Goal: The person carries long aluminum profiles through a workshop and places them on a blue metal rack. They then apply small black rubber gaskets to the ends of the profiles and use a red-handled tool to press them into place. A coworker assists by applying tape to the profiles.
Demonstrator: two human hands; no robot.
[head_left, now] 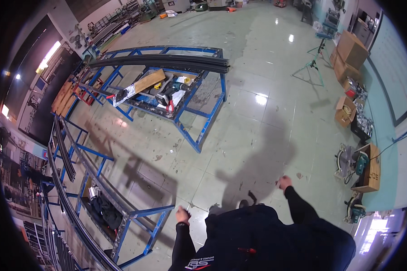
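Observation:
My left hand (pixel 182 215) hangs low in front of me with its fingers curled, just right of the end of a blue metal frame (pixel 153 211). It seems apart from the frame and nothing shows in it. Out to my right, my right hand (pixel 283 182) is held over the tiled floor (pixel 203 180), fingers likewise curled in and no object visible. Both dark sleeves reach back to my dark jacket. A blue work frame (pixel 201 113) stands ahead, bearing long dark metal profiles (pixel 167 62), a wooden board (pixel 150 82) and a cordless drill (pixel 178 86).
Along the right wall are cardboard boxes (pixel 351 49), an open carton (pixel 345 111), a mitre saw (pixel 346 160) and a wooden crate (pixel 371 169). A green tripod stand (pixel 313 65) stands farther off. Dark cloth (pixel 105 210) lies on the left frame's lower shelf.

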